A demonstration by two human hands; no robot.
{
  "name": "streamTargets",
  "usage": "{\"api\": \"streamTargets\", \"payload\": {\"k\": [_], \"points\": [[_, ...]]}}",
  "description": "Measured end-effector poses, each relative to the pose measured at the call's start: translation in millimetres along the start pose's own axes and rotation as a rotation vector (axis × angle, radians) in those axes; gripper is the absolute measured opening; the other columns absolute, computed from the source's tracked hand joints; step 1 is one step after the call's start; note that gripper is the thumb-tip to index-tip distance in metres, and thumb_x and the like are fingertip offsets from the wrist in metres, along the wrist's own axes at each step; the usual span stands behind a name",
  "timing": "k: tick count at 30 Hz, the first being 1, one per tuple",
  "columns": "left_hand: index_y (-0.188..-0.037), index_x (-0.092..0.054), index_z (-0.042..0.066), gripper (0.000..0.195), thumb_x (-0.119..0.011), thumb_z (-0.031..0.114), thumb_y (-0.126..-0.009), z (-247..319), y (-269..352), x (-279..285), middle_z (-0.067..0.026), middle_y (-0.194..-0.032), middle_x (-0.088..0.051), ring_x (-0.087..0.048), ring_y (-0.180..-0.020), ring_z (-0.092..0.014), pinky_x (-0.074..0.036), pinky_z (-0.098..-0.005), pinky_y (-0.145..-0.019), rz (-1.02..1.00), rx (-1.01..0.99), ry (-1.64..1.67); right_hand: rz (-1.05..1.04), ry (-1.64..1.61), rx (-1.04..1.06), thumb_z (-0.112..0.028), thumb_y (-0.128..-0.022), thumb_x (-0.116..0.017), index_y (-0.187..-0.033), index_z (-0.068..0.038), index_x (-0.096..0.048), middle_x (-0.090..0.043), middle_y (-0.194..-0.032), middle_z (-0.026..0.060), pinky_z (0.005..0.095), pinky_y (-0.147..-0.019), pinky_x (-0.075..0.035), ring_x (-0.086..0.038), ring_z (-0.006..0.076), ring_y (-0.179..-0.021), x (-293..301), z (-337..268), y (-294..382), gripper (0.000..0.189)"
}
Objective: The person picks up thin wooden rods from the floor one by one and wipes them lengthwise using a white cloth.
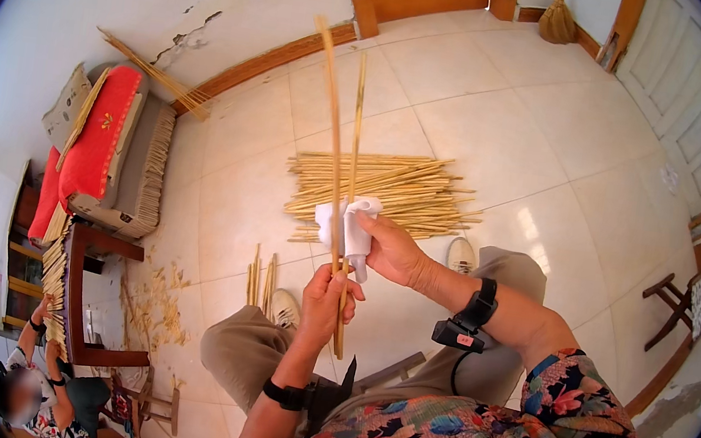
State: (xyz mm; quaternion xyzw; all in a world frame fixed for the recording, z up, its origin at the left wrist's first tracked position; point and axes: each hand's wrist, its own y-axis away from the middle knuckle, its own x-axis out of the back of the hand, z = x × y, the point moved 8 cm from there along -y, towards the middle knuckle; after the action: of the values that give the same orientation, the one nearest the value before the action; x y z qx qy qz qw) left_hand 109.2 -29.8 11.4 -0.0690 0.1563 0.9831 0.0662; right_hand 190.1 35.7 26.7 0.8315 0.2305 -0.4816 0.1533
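My left hand [326, 298] grips two long yellowish plant stalks near their lower ends. The nearer stalk [334, 99] leans slightly left and is blurred at its tip. The other stalk [358, 115] stands more upright beside it. My right hand [394, 247] pinches a folded white cloth [358, 236] against the stalks, a little above my left hand. Whether the cloth wraps fully around either stalk is hidden. Beyond my hands, a broad pile of similar stalks [387, 184] lies on the tiled floor.
Short stalk bundles [261, 277] lie by my left shoe [286, 308]. Shavings [159, 310] litter the floor near a dark wooden table [110, 357], where another person [50, 392] handles stalks. A sofa [147, 161] stands left, a small stool [674, 308] right, a broom [557, 21] far back.
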Motion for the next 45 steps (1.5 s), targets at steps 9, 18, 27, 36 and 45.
{"api": "streamTargets", "payload": {"k": [9, 18, 27, 36, 45], "points": [[-0.088, -0.043, 0.003, 0.018, -0.038, 0.02, -0.089, -5.1, -17.4, -27.8, -0.004, -0.062, -0.049, -0.036, -0.04, -0.004, -0.03, -0.0178, -0.034, 0.018, -0.027, -0.089, 0.284, 0.203, 0.125, -0.019, -0.086, -0.044, -0.1, -0.003, -0.046, -0.054, -0.086, 0.0058, 0.0267, -0.064, -0.043, -0.052, 0.0141, -0.076, 31.5, -10.3, 6.2, 0.022], [-0.086, -0.044, 0.004, 0.016, -0.043, 0.02, -0.087, -18.3, -4.4, -27.9, -0.0006, -0.053, -0.041, -0.031, -0.036, -0.004, -0.025, -0.0181, -0.032, -0.026, 0.144, -0.033, 0.515, 0.051, 0.287, -0.017, -0.084, -0.044, -0.08, -0.005, -0.044, -0.046, -0.06, 0.0058, 0.0254, -0.037, -0.034, -0.042, 0.0132, -0.045, 50.3, -46.6, -3.0, 0.013], [-0.088, -0.043, 0.002, 0.018, -0.037, 0.019, -0.088, -31.7, 64.2, -2.2, -0.002, -0.054, -0.04, -0.028, -0.035, -0.005, -0.024, -0.0178, -0.032, -0.197, 0.303, 0.072, 0.404, -0.036, 0.383, -0.02, -0.085, -0.044, -0.083, -0.004, -0.044, -0.045, -0.064, 0.0062, 0.0285, -0.043, -0.037, -0.04, 0.0131, -0.048, 62.4, -100.7, -11.7, 0.016], [-0.085, -0.043, 0.003, 0.016, -0.039, 0.017, -0.088, -28.1, 58.3, -9.0, -0.0012, -0.053, -0.04, -0.03, -0.035, -0.006, -0.025, -0.018, -0.033, -0.115, 0.302, 0.025, 0.396, -0.011, 0.289, -0.021, -0.086, -0.042, -0.085, -0.004, -0.045, -0.048, -0.065, 0.0072, 0.0282, -0.045, -0.039, -0.042, 0.013, -0.049, 47.9, -53.4, -10.0, 0.018], [-0.077, -0.042, 0.004, 0.013, -0.047, 0.013, -0.084, -10.4, 15.9, -16.8, -0.001, -0.054, -0.046, -0.034, -0.037, -0.004, -0.026, -0.0185, -0.032, 0.037, 0.105, -0.202, 0.439, -0.019, 0.241, -0.017, -0.086, -0.039, -0.086, -0.003, -0.045, -0.052, -0.07, 0.009, 0.025, -0.043, -0.039, -0.043, 0.0133, -0.049, 39.4, -27.8, 2.4, 0.016]]}}
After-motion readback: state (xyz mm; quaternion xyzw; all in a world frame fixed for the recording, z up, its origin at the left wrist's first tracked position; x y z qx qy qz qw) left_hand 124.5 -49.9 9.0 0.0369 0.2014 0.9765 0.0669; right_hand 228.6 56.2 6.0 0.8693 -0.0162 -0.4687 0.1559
